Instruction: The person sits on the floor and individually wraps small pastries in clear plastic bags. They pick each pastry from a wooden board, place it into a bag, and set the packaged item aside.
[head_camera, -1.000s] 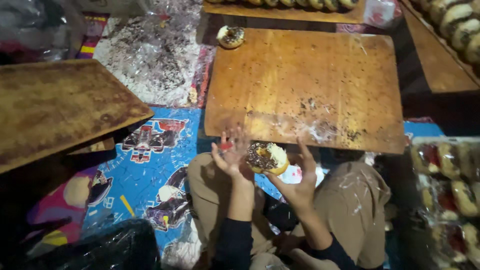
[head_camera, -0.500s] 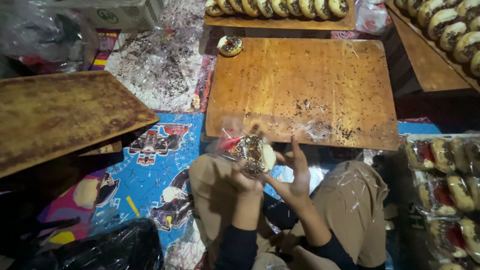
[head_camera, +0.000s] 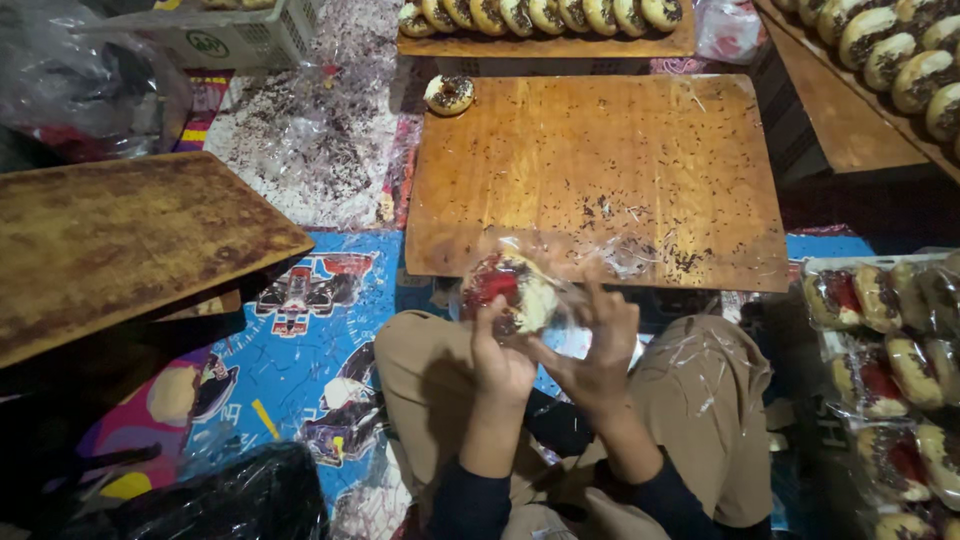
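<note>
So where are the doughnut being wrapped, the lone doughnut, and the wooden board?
wrapped doughnut (head_camera: 515, 295), head view, its topped face
lone doughnut (head_camera: 449, 94), head view, its middle
wooden board (head_camera: 600, 150), head view, bare centre

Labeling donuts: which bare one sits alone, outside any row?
The sprinkled donut beside the wooden board's far left corner; others line up on trays.

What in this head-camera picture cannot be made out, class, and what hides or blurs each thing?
1. Head view: the doughnut held by the left hand and right hand is motion-blurred and behind clear plastic wrap; each grip is unclear.
2. Head view: the row of doughnuts is cut by the top edge.
3. Head view: the wrapped doughnuts run off the right edge.
4. Head view: the black bag hides its contents.
</note>
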